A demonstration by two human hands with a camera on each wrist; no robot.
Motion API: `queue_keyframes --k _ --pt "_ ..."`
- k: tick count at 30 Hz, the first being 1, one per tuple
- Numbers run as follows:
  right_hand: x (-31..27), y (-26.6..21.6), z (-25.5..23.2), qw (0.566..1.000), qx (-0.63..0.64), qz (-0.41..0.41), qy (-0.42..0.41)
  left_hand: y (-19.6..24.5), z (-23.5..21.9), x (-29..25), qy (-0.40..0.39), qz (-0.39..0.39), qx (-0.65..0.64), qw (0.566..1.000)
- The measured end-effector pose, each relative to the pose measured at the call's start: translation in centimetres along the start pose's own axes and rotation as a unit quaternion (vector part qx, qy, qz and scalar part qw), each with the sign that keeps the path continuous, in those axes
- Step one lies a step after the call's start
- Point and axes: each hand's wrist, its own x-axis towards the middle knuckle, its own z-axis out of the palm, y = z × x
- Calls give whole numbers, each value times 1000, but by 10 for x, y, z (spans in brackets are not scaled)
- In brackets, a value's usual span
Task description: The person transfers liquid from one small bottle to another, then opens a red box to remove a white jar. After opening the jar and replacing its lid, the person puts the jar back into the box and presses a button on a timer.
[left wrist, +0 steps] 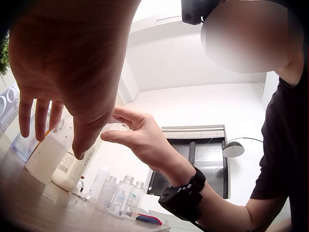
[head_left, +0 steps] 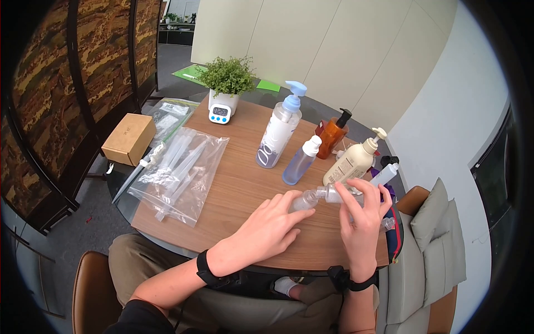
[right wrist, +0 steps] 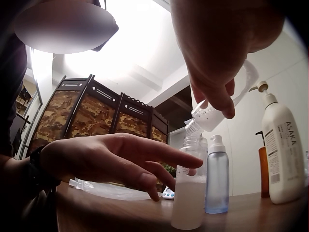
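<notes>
A clear bottle (right wrist: 188, 205) stands upright on the table, part filled with cloudy whitish liquid. My left hand (head_left: 264, 228) holds it near its upper part, thumb and fingers on opposite sides. Above it, a second clear bottle (right wrist: 207, 117) is tipped, its neck slanting down right at the standing bottle's mouth. My right hand (head_left: 360, 214) grips this tipped bottle between thumb and fingers. Close by are a translucent blue bottle (head_left: 300, 166) with a white top and a cream pump bottle (head_left: 349, 162).
A tall bottle with blue pump (head_left: 278, 131) and an amber pump bottle (head_left: 332, 139) stand further back. Several clear bottles (left wrist: 123, 195) are near the right edge. At left lie a plastic bag (head_left: 186, 175) and a cardboard box (head_left: 129, 139); a timer (head_left: 219, 114) leans before a potted plant (head_left: 228, 78).
</notes>
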Motion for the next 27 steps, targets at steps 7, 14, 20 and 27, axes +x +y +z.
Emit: queue_keyframes --k 7,14,20,27 --pt "0 -1 -1 1000 -1 -3 0 0 1 0 1 1 2 1000" --pt "0 -2 -1 1000 -4 -6 -1 0 1 0 4 6 1 1000" --pt "0 -3 0 1000 -11 -12 9 1 1 0 1 6 0 1000" --pt "0 -3 -1 1000 -16 -13 8 0 2 0 10 17 10 1000"
